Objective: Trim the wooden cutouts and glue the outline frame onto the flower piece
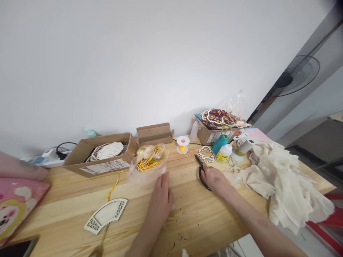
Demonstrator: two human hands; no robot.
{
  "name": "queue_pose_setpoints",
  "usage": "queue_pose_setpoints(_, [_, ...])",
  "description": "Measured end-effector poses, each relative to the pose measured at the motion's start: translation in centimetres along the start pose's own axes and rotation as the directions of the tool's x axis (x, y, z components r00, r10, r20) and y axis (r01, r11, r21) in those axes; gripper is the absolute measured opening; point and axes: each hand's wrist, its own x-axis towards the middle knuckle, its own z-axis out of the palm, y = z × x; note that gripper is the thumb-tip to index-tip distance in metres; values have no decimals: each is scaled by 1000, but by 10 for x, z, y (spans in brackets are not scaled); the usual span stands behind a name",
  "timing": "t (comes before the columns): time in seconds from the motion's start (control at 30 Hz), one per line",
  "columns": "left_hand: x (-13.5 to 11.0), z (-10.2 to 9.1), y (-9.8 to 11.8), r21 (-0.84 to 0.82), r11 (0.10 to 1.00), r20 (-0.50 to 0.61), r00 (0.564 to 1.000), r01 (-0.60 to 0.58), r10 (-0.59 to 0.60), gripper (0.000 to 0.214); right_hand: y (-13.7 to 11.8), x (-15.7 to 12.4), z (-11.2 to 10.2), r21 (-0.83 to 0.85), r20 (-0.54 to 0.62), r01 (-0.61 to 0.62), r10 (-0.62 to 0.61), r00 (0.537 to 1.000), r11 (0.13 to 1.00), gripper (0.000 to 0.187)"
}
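My left hand [160,194] lies flat on the wooden table [75,192], fingers stretched toward a clear plastic bag of yellow cord [148,162]. My right hand [213,178] rests on black scissors [201,173], fingers curled over the handles. A fan-shaped wooden cut-out [105,215] with a yellow cord attached lies to the left of my left hand. A small wooden cut-out [205,154] sits just beyond the scissors.
An open cardboard box [103,155] holds round cut-outs at back left. A spool of yellow thread [182,144], glue bottles [223,152] and another box [214,135] stand at the back. Crumpled white cloth [281,178] covers the right end. A person's arm [18,167] shows at far left.
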Motion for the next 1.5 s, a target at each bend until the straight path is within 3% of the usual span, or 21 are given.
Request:
queue_pose_setpoints(0.43, [0, -1, 1, 45, 999, 30, 999, 27, -29, 51, -16, 3, 6, -4, 14, 10, -10, 1000, 1000, 42])
queue_pose_setpoints(0.7, [1, -1, 1, 25, 1000, 5, 1000, 6, -6, 52, -16, 3, 1, 2, 14, 25, -25, 1000, 1000, 43])
queue_pose_setpoints(0.87, [1, 0, -1, 37, 999, 8, 1000, -1, 1, 53, -18, 1, 5, 12, 8, 83, -83, 997, 997, 40])
queue_pose_setpoints(1.33, [-1, -3, 0, 52, 998, 26, 999, 45, -46, 50, -14, -2, 15, 53, -49, 95, -93, 995, 994, 42])
queue_pose_setpoints(1.5, [10, -5, 18, 170, 984, 103, 994, -59, 42, 42, -5, 2, 11, 68, -52, 146, -143, 988, 987, 36])
